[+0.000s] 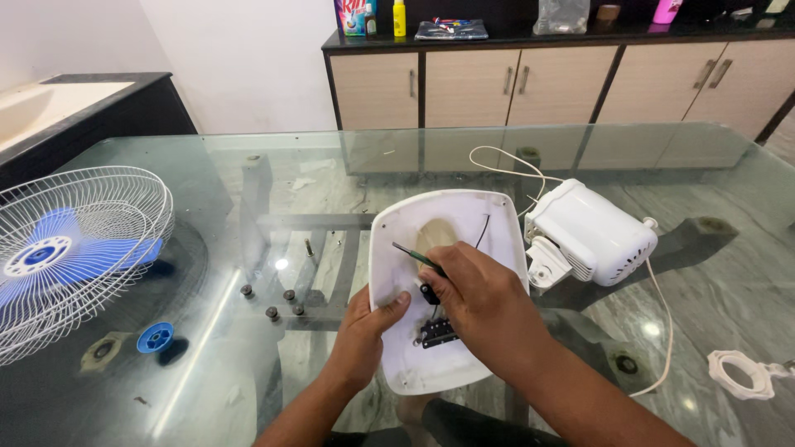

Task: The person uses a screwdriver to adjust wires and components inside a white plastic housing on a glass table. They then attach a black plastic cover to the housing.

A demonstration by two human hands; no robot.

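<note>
A white plastic fan base shell (414, 228) lies hollow side up on the glass table (431, 153). My left hand (364, 335) grips its near left edge, thumb over the rim. My right hand (480, 302) holds a thin green-handled screwdriver (414, 255) over the shell's inside, just above a small black switch block (436, 333). A white fan motor housing (592, 233) lies to the right of the shell, joined to it by a white cord (505, 170).
A white wire fan guard (99, 207) with blue blades (50, 248) sits at the left. A blue cap (155, 337) and several small screws (272, 312) lie near it. A white ring (739, 373) rests at the right. Cabinets stand behind.
</note>
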